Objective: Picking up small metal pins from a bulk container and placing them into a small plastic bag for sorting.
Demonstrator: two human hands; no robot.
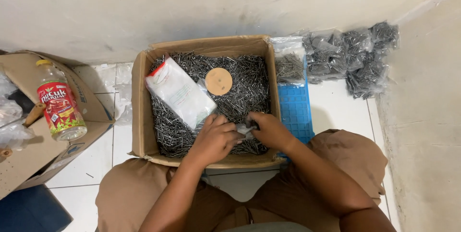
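Nails [240, 97] fill a cardboard box [139, 112] into which both hands are lowered. A small clear plastic bag [246, 130] is pinched between them at the near edge of the heap: the left hand [215, 138] is curled over it from one side, fingers bent and closed on the film, while the right hand [270, 130] grips the other side with thumb and fingertips. Just beyond the left hand a white packet [180, 92] is laid across the nails, and past both hands a round tan disc [218, 81] is seen resting on the heap. Beyond the right hand a blue plastic grid [295, 109] is set beside the box, with filled bags of nails [350, 54] farther out (piled against the wall). Well off to the left-hand side a drink bottle [60, 104] is lying on another carton.

Fingertips could be pricked by loose points, since bare skin is pressed close to the heap; the thin film could also be pierced or torn if it is dragged across the nails
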